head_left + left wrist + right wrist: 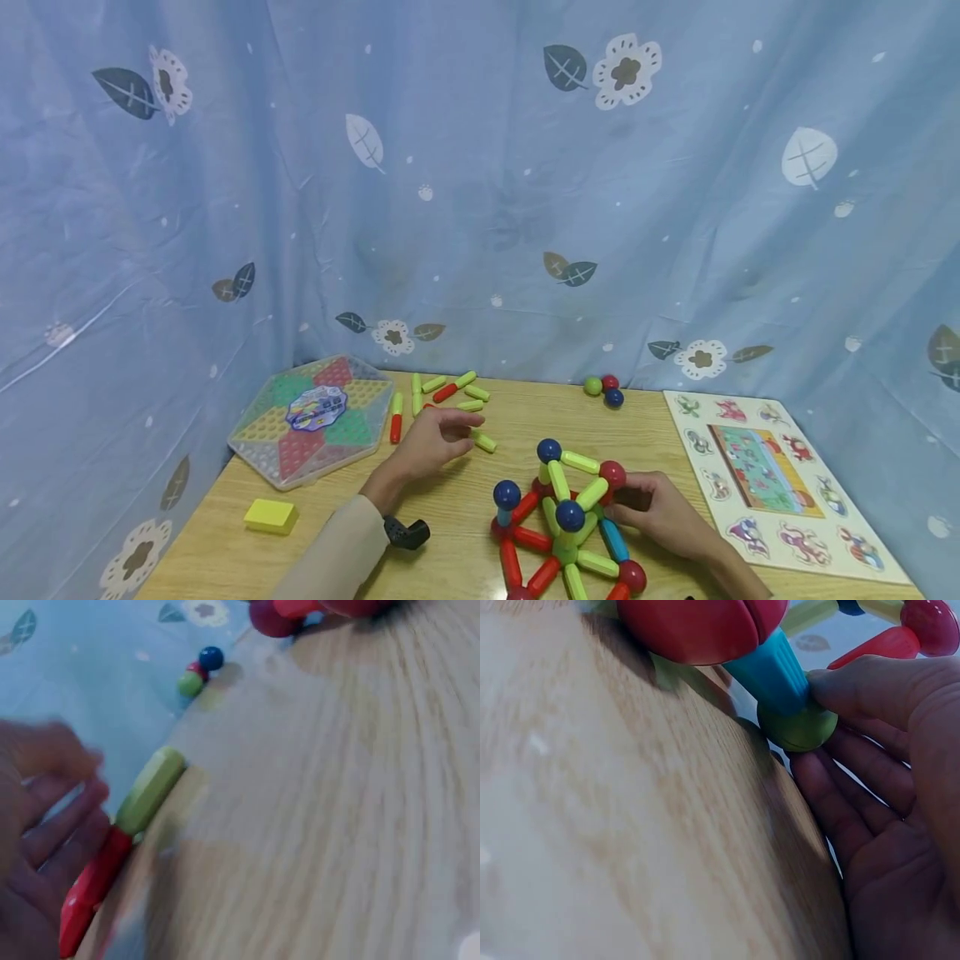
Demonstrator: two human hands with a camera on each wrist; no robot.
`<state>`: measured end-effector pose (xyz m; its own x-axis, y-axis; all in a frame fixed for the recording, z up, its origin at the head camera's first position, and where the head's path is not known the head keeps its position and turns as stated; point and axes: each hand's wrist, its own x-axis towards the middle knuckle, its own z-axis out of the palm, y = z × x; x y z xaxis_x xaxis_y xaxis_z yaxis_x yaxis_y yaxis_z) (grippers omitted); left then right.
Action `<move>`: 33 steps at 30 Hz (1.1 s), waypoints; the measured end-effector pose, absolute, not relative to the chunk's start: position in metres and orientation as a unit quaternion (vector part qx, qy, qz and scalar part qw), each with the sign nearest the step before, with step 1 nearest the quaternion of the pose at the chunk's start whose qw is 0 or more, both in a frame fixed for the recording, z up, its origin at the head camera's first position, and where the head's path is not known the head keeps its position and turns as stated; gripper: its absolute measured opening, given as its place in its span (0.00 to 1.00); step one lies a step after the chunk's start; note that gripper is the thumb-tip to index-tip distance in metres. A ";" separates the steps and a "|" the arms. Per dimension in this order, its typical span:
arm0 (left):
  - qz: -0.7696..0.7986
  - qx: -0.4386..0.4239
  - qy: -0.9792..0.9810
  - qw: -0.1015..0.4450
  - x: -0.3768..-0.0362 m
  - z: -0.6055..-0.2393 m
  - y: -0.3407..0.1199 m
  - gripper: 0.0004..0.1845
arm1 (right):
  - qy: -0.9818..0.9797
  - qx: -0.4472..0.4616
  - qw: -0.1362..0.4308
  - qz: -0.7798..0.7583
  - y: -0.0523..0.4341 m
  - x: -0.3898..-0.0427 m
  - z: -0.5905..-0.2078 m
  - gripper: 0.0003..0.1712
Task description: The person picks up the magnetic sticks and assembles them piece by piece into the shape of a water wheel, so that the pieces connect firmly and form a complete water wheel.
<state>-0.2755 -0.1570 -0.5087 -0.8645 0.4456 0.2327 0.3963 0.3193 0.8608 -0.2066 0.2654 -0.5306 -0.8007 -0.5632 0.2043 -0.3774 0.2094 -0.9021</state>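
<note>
A structure of magnetic rods and balls stands on the table, with red, yellow-green and blue rods, dark blue balls (571,516) on top and red balls (632,576) around it. My right hand (660,512) is at its right side. Thumb and fingertips pinch a green ball (799,731) where a blue rod (769,671) ends. Farther back, my left hand (429,446) hovers among loose rods with its fingers bent loosely and nothing in them. Close to those fingers in the left wrist view lie a yellow-green rod (152,791) and a red rod (94,889).
Loose yellow-green rods (476,392) and red ones are scattered at the back. Three balls (613,398) sit near the curtain. A hexagonal game board (262,454) and a yellow block (271,517) are on the left. At the right lies a picture puzzle board (757,525).
</note>
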 end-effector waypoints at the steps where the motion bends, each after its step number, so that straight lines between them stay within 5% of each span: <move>1: 0.505 0.258 0.824 0.016 -0.276 -0.509 -0.154 0.20 | 0.773 -0.304 0.085 -0.550 0.265 -0.207 -0.531 0.18; 10: 0.281 0.326 0.899 -0.088 -0.279 -0.509 -0.136 0.14 | 0.778 -0.299 0.086 -0.546 0.264 -0.207 -0.529 0.18; 19: 0.239 0.311 0.918 -0.066 -0.271 -0.508 -0.135 0.08 | 0.775 -0.303 0.084 -0.549 0.265 -0.208 -0.531 0.18; 33: 0.441 0.201 0.874 -0.040 -0.248 -0.492 -0.130 0.10 | 0.776 -0.303 0.084 -0.546 0.265 -0.207 -0.531 0.18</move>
